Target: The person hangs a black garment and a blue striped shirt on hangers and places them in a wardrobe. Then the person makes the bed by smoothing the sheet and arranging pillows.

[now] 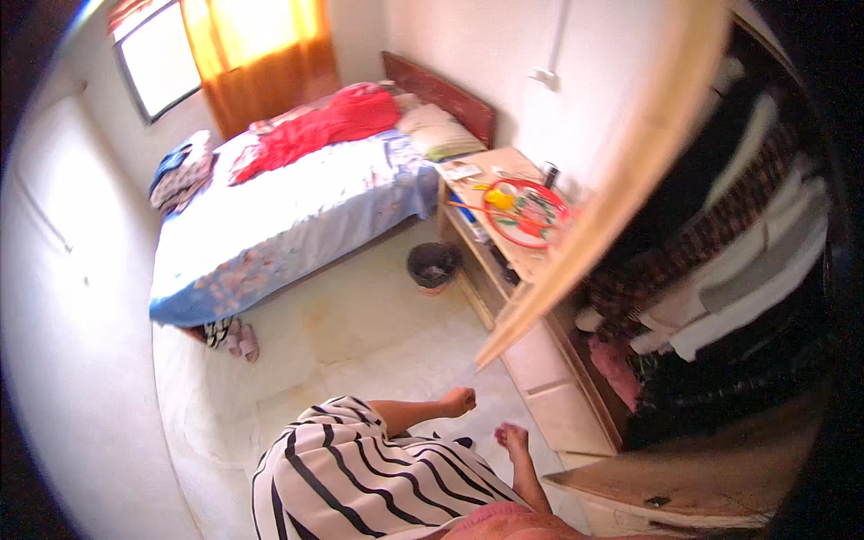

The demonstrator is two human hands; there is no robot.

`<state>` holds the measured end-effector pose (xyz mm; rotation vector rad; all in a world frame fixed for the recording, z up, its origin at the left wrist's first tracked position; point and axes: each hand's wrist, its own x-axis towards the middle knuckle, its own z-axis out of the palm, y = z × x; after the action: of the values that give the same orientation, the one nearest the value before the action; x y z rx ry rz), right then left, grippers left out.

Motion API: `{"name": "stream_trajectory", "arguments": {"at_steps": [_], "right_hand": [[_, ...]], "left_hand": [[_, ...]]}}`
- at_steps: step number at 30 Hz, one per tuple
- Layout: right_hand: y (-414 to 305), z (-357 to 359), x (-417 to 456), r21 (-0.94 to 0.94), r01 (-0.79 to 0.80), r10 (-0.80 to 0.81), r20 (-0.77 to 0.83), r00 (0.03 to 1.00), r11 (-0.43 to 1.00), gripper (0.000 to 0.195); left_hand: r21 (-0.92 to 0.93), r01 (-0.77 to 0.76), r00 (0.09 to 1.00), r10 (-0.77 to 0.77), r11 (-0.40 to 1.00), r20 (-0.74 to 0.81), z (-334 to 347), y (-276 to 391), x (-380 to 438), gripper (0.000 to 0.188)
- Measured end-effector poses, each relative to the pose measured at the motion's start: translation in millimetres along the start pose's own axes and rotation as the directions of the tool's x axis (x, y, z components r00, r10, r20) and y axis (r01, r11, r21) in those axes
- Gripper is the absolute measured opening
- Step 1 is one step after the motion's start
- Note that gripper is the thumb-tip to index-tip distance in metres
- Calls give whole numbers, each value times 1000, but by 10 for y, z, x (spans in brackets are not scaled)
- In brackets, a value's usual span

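Note:
My left hand (459, 401) is held out in front of the striped garment (378, 466), its fingers curled in and nothing seen in them. To its right, my right hand (514, 437) is raised with bent fingers; the blur hides how far they are closed. Both hands are in the air above the pale tiled floor (324, 358), apart from each other. Closest to them are an open wooden wardrobe door (574, 270) and the wardrobe's pale drawer fronts (567, 412). Clothes (729, 263) hang inside the wardrobe in dark, white and patterned fabric.
A bed (297, 223) carries a red cloth (331, 128), a pillow (439, 131) and folded bedding (182, 172). Slippers (239, 339) lie by its foot. A black bin (432, 264) stands near a wooden table (493, 162) holding a red-rimmed tray (506, 237). Another wooden door (648, 482) juts out lower right.

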<state>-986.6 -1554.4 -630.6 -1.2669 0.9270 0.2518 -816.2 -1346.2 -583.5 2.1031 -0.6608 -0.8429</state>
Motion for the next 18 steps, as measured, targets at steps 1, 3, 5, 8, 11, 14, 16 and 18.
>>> {"name": "stream_trajectory", "arguments": {"at_steps": [1,3,5,8,11,14,16,18], "right_hand": [[212,118,-186,-21,-55,55,-35,998,998,22],[330,392,-291,-210,-76,77,-2,997,975,20],[442,872,-464,-367,-176,207,46,977,914,18],[561,1533,-500,-472,-63,169,187,968,879,19],[513,2434,-445,-609,35,189,300,935,792,20],[363,3496,-65,-614,143,209,465,860,776,23],[133,4251,-234,-659,256,204,537,819,707,27],[-57,4713,-96,-710,322,229,562,795,627,27]], "left_hand": [[-34,7,1000,-6,999,21,-171,-92,-293,21],[-161,3,1000,-2,987,2,-398,-487,-662,19],[-262,122,992,-129,957,-10,-559,-892,-1230,18],[-300,106,992,-123,948,-38,-832,-1184,-1940,17],[-453,119,977,-186,883,-105,-1195,-1627,-2666,18],[-506,-36,928,-159,862,-336,-1691,-2328,-3135,19],[-565,4,865,-286,825,-412,-2015,-2622,-3621,22],[-617,-27,813,-342,787,-471,-2373,-2648,-3878,23]]}}
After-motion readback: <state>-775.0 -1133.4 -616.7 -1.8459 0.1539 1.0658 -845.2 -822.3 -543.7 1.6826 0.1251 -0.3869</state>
